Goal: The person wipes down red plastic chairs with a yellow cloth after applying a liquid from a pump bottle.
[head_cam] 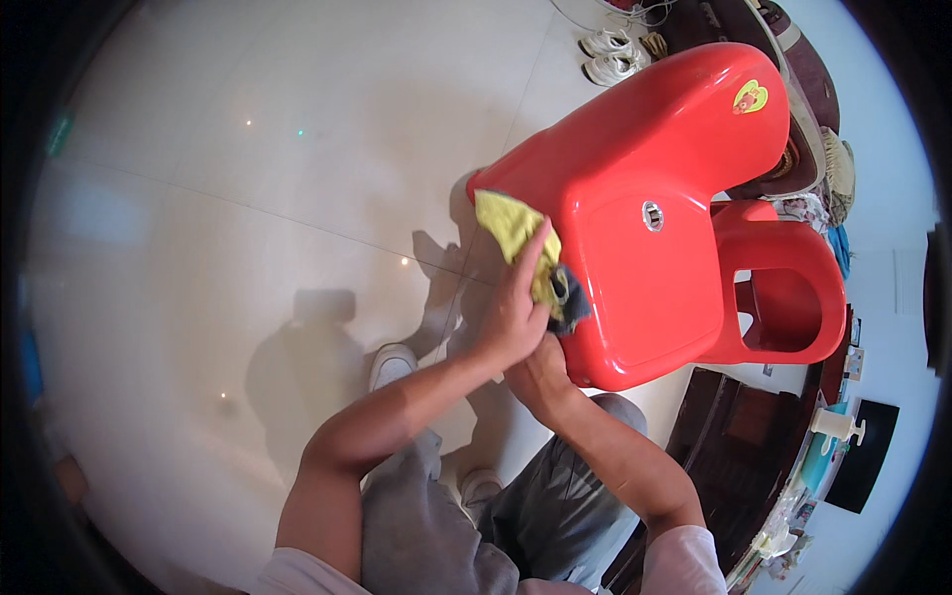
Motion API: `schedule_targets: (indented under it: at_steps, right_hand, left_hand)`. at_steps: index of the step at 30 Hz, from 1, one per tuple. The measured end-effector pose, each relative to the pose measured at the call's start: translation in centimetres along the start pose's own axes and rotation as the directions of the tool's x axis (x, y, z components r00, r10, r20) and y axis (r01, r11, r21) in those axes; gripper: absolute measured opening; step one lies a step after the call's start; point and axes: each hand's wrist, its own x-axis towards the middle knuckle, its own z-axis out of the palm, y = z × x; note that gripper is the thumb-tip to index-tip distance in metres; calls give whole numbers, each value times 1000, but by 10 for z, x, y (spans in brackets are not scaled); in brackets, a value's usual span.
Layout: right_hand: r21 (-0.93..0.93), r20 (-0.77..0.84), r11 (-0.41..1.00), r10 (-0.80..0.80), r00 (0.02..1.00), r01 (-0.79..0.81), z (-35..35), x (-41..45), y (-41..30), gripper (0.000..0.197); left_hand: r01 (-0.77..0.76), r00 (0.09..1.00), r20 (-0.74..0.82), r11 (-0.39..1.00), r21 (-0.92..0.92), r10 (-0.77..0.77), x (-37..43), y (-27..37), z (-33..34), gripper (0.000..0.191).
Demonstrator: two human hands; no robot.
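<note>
A large glossy red plastic seat-like piece (647, 290) stands before me, with a small metal fitting (652, 216) in its flat panel and a heart-shaped bear sticker (750, 97) on its raised part. My left hand (517, 316) holds a yellow and dark grey cloth (513, 223) against or just beside the near left edge of the red piece; its index finger points along the cloth. Below it, my right hand (543, 372) is close under the left one, its fingers largely hidden, and whether it grips the cloth cannot be seen.
A second red part with an oval opening (833, 297) adjoins on the right. White shoes (610, 68) lie on the tiled floor (186, 223) at the top, near a dark sofa (811, 67). A dark wooden cabinet (714, 446) stands at the lower right.
</note>
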Motion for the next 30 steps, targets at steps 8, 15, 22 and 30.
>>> schedule_targets:
  at_steps: [8,15,22,30]
  right_hand:
    - [292,270,923,-330,904,250,-55,13,48,28]
    - [344,229,910,-320,919,231,-49,11,42,25]
    - [462,181,849,-375,909,258,-46,14,41,23]
    - [483,141,837,-365,920,258,-52,7,48,23]
  left_hand:
    - [30,989,-134,983,-178,-55,175,-32,-15,71]
    - [396,918,89,905,-155,-386,212,-81,-37,45]
    - [432,901,71,863,-262,-429,187,-120,-51,44]
    - [495,869,57,858,-136,-492,176,-151,-62,42]
